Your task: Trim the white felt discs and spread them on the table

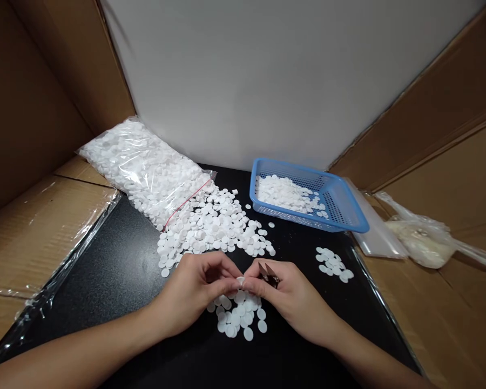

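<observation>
My left hand (188, 294) and my right hand (294, 300) meet at the front middle of the black table top. Both pinch one small white disc (240, 280) between thumb and fingertips. A pair of dark thread snips (269, 273) is tucked in my right hand, its two pointed blades apart and sticking up past the fingers; its grip is hidden. Just below the hands lies a small pile of white discs (238, 319). Behind my left hand a larger heap of the same discs (214, 224) spreads out from the mouth of a clear plastic bag (141, 167).
A blue basket (348, 213) holding white discs stands at the back right. A separate group of discs (334, 265) lies at the right. Beyond the table edge are a clear flat bag (380, 232) and a tied plastic bag (423, 243) on cardboard. Cardboard walls flank both sides.
</observation>
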The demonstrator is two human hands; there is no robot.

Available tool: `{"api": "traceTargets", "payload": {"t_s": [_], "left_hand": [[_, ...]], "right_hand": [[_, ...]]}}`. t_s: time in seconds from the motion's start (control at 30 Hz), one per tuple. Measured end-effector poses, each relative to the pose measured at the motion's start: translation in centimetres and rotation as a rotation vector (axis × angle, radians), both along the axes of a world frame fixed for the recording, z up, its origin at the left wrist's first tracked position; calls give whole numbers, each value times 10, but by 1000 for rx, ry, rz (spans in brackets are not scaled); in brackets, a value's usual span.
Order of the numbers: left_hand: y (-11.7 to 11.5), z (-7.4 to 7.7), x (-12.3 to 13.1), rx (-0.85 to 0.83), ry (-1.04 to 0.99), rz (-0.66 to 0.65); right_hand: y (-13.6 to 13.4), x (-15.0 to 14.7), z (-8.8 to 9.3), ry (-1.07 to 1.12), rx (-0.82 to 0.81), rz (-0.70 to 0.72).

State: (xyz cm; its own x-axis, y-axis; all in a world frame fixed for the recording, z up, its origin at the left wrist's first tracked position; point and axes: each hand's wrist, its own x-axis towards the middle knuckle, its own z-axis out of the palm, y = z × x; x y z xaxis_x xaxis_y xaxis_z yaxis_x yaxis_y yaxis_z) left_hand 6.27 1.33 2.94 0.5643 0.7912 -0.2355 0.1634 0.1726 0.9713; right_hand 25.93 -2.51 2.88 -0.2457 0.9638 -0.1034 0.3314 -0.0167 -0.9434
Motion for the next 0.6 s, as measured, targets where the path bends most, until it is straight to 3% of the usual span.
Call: {"api": "traceTargets", "payload": {"t_s": [0.17,0.37,0.5,0.6], "left_hand": [[1,2,1,-215,-107,38],[1,2,1,-188,-75,45],[3,2,0,-320,-162,90],[3,2,0,-459,-266,141]], "right_hand": [[-2,1,6,-13,-8,56],[-4,-2,3,-50,-16,77],[-5,0,1,-56,-64,-15],[-6,3,2,-188,57,-73]]}}
